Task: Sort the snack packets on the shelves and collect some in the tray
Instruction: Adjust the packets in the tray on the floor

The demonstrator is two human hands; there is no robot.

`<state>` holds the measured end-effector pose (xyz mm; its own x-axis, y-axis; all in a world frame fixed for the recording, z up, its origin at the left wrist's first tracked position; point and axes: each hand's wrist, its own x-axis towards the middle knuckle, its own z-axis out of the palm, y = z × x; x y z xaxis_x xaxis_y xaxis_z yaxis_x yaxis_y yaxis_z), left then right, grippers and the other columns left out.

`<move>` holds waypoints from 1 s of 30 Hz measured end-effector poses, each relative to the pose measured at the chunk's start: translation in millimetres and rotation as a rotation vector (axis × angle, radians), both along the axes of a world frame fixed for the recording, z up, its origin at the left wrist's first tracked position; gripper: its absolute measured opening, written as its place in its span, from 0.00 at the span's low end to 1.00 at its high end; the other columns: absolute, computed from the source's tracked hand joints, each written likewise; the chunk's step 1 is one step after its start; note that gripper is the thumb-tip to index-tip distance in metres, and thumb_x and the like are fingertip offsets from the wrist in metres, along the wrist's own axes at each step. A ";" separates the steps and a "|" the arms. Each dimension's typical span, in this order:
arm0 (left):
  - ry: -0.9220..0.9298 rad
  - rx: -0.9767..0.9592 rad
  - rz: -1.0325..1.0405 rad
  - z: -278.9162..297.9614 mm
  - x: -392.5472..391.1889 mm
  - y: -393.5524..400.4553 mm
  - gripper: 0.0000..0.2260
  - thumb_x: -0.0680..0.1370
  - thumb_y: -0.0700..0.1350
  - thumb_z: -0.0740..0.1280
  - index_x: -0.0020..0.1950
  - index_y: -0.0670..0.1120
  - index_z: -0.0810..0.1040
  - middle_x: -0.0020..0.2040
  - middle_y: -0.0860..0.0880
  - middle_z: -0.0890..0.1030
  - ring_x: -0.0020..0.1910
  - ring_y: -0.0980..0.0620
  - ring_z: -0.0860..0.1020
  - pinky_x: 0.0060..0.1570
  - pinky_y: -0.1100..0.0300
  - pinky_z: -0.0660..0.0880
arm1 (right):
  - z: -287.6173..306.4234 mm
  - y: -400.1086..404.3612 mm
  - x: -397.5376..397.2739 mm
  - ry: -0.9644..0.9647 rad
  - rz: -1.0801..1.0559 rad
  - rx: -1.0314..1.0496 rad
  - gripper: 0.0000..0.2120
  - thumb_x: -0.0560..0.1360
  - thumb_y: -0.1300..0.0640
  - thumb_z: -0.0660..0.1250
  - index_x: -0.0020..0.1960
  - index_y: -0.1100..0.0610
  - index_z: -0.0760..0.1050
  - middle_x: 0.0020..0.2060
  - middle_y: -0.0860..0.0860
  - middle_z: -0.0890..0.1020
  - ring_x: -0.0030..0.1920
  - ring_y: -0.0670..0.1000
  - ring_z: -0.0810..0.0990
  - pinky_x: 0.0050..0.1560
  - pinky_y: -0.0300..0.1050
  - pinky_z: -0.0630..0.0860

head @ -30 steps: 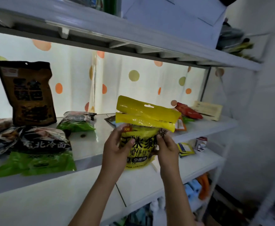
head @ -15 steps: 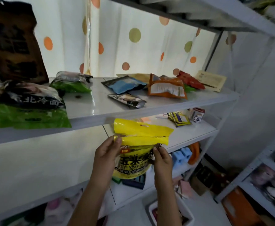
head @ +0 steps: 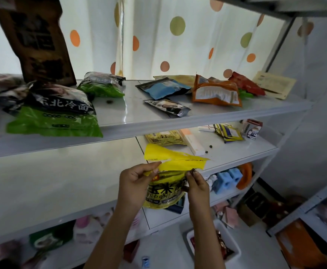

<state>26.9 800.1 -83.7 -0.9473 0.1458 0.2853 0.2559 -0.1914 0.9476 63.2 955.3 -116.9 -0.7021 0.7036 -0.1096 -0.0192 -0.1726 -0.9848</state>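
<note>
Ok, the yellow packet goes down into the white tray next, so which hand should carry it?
Right, probably. The right hand pinches the yellow packet at its right edge, and the white tray sits below on that same side. The left hand grips the top left corner, farther from the tray.

A single view is given — a wide-angle camera worn on the head, directed forward and somewhat downward. The white shelf unit (head: 197, 121) is faced from close range, its upper board seen at roughly eye level and slightly from above, the lower boards seen from above. Both forearms enter from the bottom edge, and the left hand (head: 134, 181) and right hand (head: 197, 184) are framed low of centre, close before the lens. Straight lines are bent toward the edges by the wide lens. A white tray (head: 234, 247) on the floor is caught at the lower right — seen from steeply above. A spotted curtain (head: 178, 45) fills the background behind the shelves.
</note>
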 end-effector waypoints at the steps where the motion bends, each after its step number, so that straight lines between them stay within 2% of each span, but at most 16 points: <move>1: 0.004 0.013 0.015 -0.6 1.8 1.4 0.13 0.73 0.30 0.70 0.46 0.47 0.85 0.44 0.55 0.86 0.46 0.57 0.84 0.48 0.66 0.78 | -0.9 -1.8 0.2 -0.014 -0.002 0.001 0.09 0.79 0.60 0.66 0.57 0.63 0.79 0.50 0.54 0.82 0.53 0.53 0.79 0.62 0.61 0.76; 3: -0.002 0.015 0.042 -2.8 3.8 2.6 0.12 0.72 0.30 0.71 0.44 0.47 0.85 0.43 0.54 0.86 0.45 0.57 0.84 0.46 0.67 0.78 | -3.7 -3.6 2.3 -0.017 0.008 0.001 0.11 0.79 0.59 0.66 0.58 0.64 0.79 0.54 0.58 0.82 0.57 0.56 0.79 0.62 0.61 0.76; 7: -0.043 0.004 0.041 -8.5 3.1 2.2 0.11 0.73 0.31 0.71 0.41 0.48 0.84 0.42 0.52 0.86 0.43 0.57 0.83 0.44 0.66 0.78 | -9.0 0.2 7.1 0.000 0.031 0.010 0.05 0.80 0.61 0.65 0.50 0.57 0.81 0.45 0.49 0.82 0.48 0.47 0.79 0.55 0.53 0.77; 10: -0.082 0.025 0.020 -13.6 2.6 4.5 0.11 0.73 0.31 0.70 0.42 0.47 0.84 0.42 0.50 0.86 0.43 0.55 0.83 0.44 0.64 0.78 | -11.7 2.7 11.1 0.017 0.048 0.035 0.10 0.80 0.62 0.64 0.44 0.52 0.80 0.40 0.45 0.82 0.43 0.43 0.79 0.49 0.46 0.77; 13: -0.136 0.034 -0.026 -24.4 -0.3 8.8 0.07 0.74 0.33 0.70 0.45 0.44 0.84 0.42 0.48 0.86 0.44 0.53 0.83 0.45 0.60 0.79 | -18.0 7.3 17.2 -0.002 0.010 0.039 0.11 0.80 0.62 0.64 0.43 0.52 0.81 0.38 0.45 0.82 0.42 0.45 0.79 0.43 0.43 0.76; 16: -0.301 0.027 -0.135 -42.2 -3.8 19.4 0.06 0.74 0.36 0.71 0.50 0.42 0.83 0.45 0.45 0.86 0.47 0.47 0.84 0.48 0.53 0.79 | -23.6 17.1 27.0 -0.030 -0.056 0.019 0.10 0.80 0.61 0.65 0.45 0.50 0.82 0.42 0.45 0.84 0.45 0.45 0.81 0.47 0.44 0.77; 19: -0.496 0.021 -0.329 -58.3 -1.9 38.3 0.10 0.72 0.35 0.73 0.52 0.41 0.82 0.47 0.43 0.86 0.51 0.41 0.83 0.50 0.50 0.79 | -29.3 32.0 42.1 -0.055 -0.149 -0.019 0.08 0.79 0.60 0.66 0.48 0.50 0.81 0.45 0.45 0.84 0.48 0.44 0.81 0.49 0.41 0.78; 21: -0.490 -0.094 -0.467 -68.1 3.8 51.4 0.12 0.71 0.36 0.74 0.54 0.45 0.81 0.47 0.46 0.86 0.51 0.43 0.83 0.48 0.53 0.79 | -33.6 43.5 52.9 -0.088 -0.202 -0.046 0.06 0.79 0.60 0.66 0.53 0.54 0.81 0.50 0.50 0.84 0.52 0.49 0.81 0.56 0.47 0.79; 23: -0.465 -0.210 -0.602 -74.7 13.7 69.1 0.15 0.70 0.37 0.76 0.52 0.52 0.80 0.46 0.52 0.86 0.49 0.51 0.84 0.48 0.57 0.79 | -39.3 57.1 65.5 -0.107 -0.261 -0.069 0.08 0.79 0.60 0.66 0.57 0.58 0.81 0.53 0.54 0.84 0.53 0.50 0.81 0.58 0.52 0.78; 25: -0.452 -0.280 -0.680 -81.7 24.0 89.8 0.16 0.69 0.38 0.77 0.50 0.55 0.79 0.44 0.57 0.86 0.47 0.56 0.84 0.44 0.63 0.79 | -44.2 69.6 81.6 -0.111 -0.319 -0.090 0.07 0.80 0.60 0.65 0.53 0.55 0.81 0.48 0.49 0.85 0.49 0.47 0.82 0.54 0.49 0.79; 28: -0.411 -0.316 -0.711 -88.3 36.8 123.5 0.14 0.70 0.37 0.76 0.48 0.53 0.79 0.39 0.58 0.85 0.40 0.60 0.83 0.35 0.71 0.75 | -48.9 93.9 108.5 -0.145 -0.374 -0.106 0.09 0.79 0.58 0.66 0.44 0.47 0.81 0.41 0.43 0.84 0.45 0.43 0.81 0.53 0.48 0.78; 30: -0.407 -0.330 -0.709 -91.7 45.6 147.4 0.12 0.70 0.37 0.76 0.48 0.50 0.80 0.39 0.55 0.86 0.40 0.58 0.84 0.35 0.70 0.75 | -51.1 116.3 128.6 -0.152 -0.358 -0.116 0.07 0.79 0.59 0.67 0.47 0.48 0.81 0.45 0.46 0.85 0.47 0.45 0.81 0.55 0.50 0.77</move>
<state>72.5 947.6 -175.3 -0.6212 0.7536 -0.2151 -0.1889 0.1224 0.9743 191.7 1071.6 -168.0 -0.3843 0.8775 -0.2868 0.0462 -0.2920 -0.9553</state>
